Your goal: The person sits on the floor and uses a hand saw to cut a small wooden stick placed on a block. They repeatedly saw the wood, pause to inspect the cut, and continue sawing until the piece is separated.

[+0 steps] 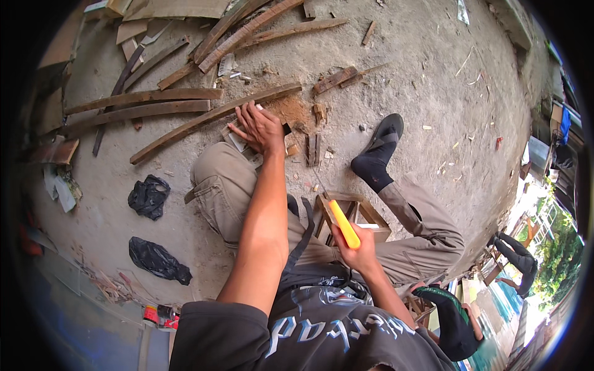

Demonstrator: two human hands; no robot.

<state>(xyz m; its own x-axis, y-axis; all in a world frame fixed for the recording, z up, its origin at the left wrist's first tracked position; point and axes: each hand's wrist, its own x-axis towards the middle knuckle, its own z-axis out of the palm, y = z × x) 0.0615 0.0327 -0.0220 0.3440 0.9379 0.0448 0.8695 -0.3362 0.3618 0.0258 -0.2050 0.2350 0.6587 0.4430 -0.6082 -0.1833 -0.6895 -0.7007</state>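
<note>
My left hand [258, 128] is spread out, its fingertips at the edge of a long curved wooden strip [204, 125] on the ground. Under its palm lies a pale flat piece, mostly hidden, and a small dark piece shows beside the wrist. My right hand [359, 250] is wrapped round the yellow handle of what looks like a hand saw [344, 226]. Its thin blade points away from me and is seen nearly edge-on. Behind the handle, between my legs, stands a small wooden frame [378, 217].
Sawdust [291, 112] and short wood offcuts [335, 80] lie ahead of my left hand. Long wooden strips [148, 94] are strewn at the far left. Two black plastic bags [149, 196] lie to my left. Two other people [455, 321] are at the lower right.
</note>
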